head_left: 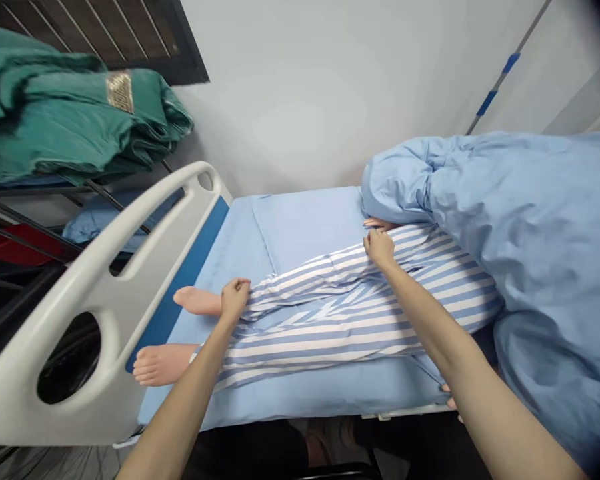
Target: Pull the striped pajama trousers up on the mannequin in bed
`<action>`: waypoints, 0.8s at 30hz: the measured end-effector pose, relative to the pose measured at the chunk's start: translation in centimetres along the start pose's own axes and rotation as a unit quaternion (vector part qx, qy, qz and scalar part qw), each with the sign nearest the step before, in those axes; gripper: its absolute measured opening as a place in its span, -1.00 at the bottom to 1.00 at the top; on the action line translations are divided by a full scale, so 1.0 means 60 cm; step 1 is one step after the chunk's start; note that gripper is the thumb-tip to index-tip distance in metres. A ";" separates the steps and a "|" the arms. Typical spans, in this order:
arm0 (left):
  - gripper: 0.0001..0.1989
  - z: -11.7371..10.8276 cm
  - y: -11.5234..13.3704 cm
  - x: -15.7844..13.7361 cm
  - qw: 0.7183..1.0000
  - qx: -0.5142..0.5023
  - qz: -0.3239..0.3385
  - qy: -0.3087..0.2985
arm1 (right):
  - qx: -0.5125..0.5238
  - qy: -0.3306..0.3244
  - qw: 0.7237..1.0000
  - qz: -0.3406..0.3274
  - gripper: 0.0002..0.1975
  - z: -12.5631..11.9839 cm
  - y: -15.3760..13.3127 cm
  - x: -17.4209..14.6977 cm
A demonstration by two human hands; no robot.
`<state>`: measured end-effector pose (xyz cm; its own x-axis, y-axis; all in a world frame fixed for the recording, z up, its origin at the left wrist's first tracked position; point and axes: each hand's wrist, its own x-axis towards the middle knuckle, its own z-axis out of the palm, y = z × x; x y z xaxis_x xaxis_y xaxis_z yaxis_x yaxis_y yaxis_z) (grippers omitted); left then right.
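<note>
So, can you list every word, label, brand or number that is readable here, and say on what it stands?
There are none.
The gold patterned patch on the folded green cloth shows a woven pattern only, too blurred to read.
The striped trousers, blue duvet and white footboard carry no print.

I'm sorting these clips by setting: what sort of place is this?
Probably a hospital or care-training room: a bed with a white plastic footboard, a figure in blue-and-white striped pyjama trousers, and stacked green folded linens.
</note>
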<state>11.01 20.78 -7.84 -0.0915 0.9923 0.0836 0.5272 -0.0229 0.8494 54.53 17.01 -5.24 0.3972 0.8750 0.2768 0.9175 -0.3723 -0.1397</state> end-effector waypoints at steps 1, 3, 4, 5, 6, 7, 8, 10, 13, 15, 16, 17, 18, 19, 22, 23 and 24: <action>-0.72 -0.022 -0.019 -0.013 1.000 0.001 -0.003 -0.019 | 0.004 -0.017 0.999 -0.026 -0.74 -0.005 -0.015 -0.020; -0.72 -0.050 -0.045 -0.039 0.998 0.017 0.011 -0.052 | 0.012 -0.052 0.993 -0.105 -0.75 -0.012 -0.053 -0.066; -0.73 -0.057 -0.052 -0.051 0.997 0.030 0.021 -0.063 | 0.012 -0.070 0.986 -0.150 -0.77 -0.014 -0.077 -0.090; -0.74 -0.061 -0.055 -0.062 0.996 0.045 0.033 -0.069 | 0.015 -0.089 0.976 -0.200 -0.79 -0.016 -0.102 -0.113; -0.75 -0.062 -0.056 -0.072 0.995 0.057 0.045 -0.072 | 0.020 -0.101 0.966 -0.239 -0.80 -0.017 -0.129 -0.137; -0.76 -0.063 -0.056 -0.080 0.994 0.066 0.057 -0.073 | 0.027 -0.112 0.955 -0.272 -0.80 -0.018 -0.156 -0.160; -0.77 -0.064 -0.054 -0.087 0.992 0.072 0.066 -0.076 | 0.037 -0.120 0.946 -0.297 -0.79 -0.018 -0.183 -0.183; -0.78 -0.066 -0.049 -0.096 0.990 0.083 0.073 -0.084 | 0.052 -0.139 0.932 -0.331 -0.79 -0.017 -0.234 -0.223; -0.80 -0.070 -0.044 -0.100 0.989 0.112 0.050 -0.082 | 0.068 -0.164 0.914 -0.365 -0.80 -0.014 -0.299 -0.267; -0.82 -0.072 -0.043 -0.099 0.987 0.138 0.023 -0.076 | 0.080 -0.175 0.905 -0.379 -0.80 -0.015 -0.340 -0.279; -0.82 -0.073 -0.042 -0.098 0.985 0.152 0.014 -0.078 | 0.090 -0.179 0.902 -0.383 -0.82 -0.017 -0.362 -0.278; -0.82 -0.073 -0.042 -0.098 0.983 0.164 0.010 -0.083 | 0.107 -0.183 0.899 -0.382 -0.83 -0.020 -0.385 -0.273; -0.82 -0.073 -0.042 -0.098 0.981 0.173 0.009 -0.089 | 0.133 -0.187 0.899 -0.373 -0.85 -0.024 -0.410 -0.265; -0.82 -0.072 -0.042 -0.098 0.980 0.177 0.009 -0.095 | 0.168 -0.188 0.900 -0.356 -0.87 -0.028 -0.436 -0.253; -0.81 -0.071 -0.043 -0.101 0.981 0.166 0.002 -0.099 | 0.315 -0.174 0.897 -0.256 -0.87 -0.032 -0.508 -0.207; -0.81 -0.071 -0.044 -0.103 0.983 0.156 0.002 -0.098 | 0.360 -0.162 0.893 -0.213 -0.86 -0.028 -0.526 -0.193; -0.81 -0.072 -0.045 -0.104 0.985 0.145 0.005 -0.097 | 0.395 -0.150 0.889 -0.175 -0.84 -0.021 -0.538 -0.181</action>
<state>6.50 14.10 -8.40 0.0638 0.9974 -0.0343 0.7485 -0.0251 0.6627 20.63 19.14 -2.52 -0.0414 0.9820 0.1843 0.6373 0.1680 -0.7521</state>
